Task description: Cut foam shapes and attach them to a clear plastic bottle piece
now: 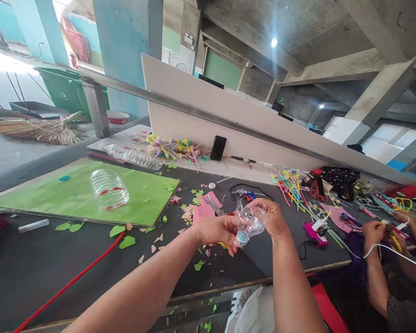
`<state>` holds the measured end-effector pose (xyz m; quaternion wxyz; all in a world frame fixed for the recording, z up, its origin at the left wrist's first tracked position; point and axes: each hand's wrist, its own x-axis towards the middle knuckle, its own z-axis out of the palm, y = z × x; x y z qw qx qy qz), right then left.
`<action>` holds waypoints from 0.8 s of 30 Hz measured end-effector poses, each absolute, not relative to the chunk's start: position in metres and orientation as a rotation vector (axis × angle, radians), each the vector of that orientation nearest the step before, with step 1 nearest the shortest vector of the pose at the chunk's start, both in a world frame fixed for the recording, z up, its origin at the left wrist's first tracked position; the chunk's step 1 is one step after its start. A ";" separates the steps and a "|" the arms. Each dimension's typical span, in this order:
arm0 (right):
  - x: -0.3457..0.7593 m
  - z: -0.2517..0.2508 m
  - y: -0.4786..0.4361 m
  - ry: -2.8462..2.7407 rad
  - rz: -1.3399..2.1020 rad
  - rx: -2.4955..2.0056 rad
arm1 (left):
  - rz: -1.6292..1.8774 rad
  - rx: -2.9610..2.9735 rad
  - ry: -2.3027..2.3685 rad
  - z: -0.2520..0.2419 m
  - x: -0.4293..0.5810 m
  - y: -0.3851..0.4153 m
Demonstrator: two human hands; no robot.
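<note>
Both my hands hold the clear plastic top of a bottle [252, 219] above the dark table, its pale blue cap tilted down toward me. My left hand [215, 231] has its fingers closed around the neck by the cap. Around the wide part, the fingers of my right hand [273, 216] are wrapped. Just behind my left hand lie scissors [213, 204] on pink sheets [201, 212]. A glue gun with blue and orange parts [247, 194] lies behind the bottle piece. Green and pink scraps [197, 196] are scattered around.
On the left, a cut clear bottle part [109, 188] lies on a green sheet [149, 194], with a ribbed clear bottle [135, 155] behind. A black phone [218, 148] leans against the white partition [194, 101]. A red cord [76, 273] crosses the left side. At right, another person's hands [374, 233] work.
</note>
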<state>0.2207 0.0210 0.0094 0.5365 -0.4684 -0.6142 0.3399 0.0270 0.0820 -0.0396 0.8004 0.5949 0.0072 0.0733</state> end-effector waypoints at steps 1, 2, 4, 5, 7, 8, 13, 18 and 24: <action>0.221 0.009 0.021 -1.466 0.811 -1.115 | 0.168 1.283 0.016 -0.039 0.027 0.082; 0.221 0.008 0.022 -1.476 0.820 -1.112 | 0.181 1.287 0.015 -0.039 0.027 0.082; 0.221 0.007 0.023 -1.501 0.849 -1.094 | 0.209 1.294 0.015 -0.038 0.027 0.081; 0.221 0.006 0.023 -1.518 0.850 -1.079 | 0.217 1.299 0.014 -0.037 0.027 0.081; 0.222 0.006 0.025 -1.567 0.811 -1.050 | 0.215 1.311 0.013 -0.035 0.027 0.080; 0.222 0.006 0.026 -1.596 0.774 -1.045 | 0.211 1.318 0.013 -0.034 0.027 0.080; 0.228 0.008 0.028 -1.789 0.681 -1.117 | 0.228 1.333 0.013 -0.039 0.028 0.082; 0.229 0.006 0.027 -1.658 0.603 -1.185 | 0.276 1.329 -0.003 -0.043 0.028 0.083; 0.227 0.002 0.026 -1.466 0.720 -1.190 | 0.306 1.345 0.046 -0.036 0.029 0.078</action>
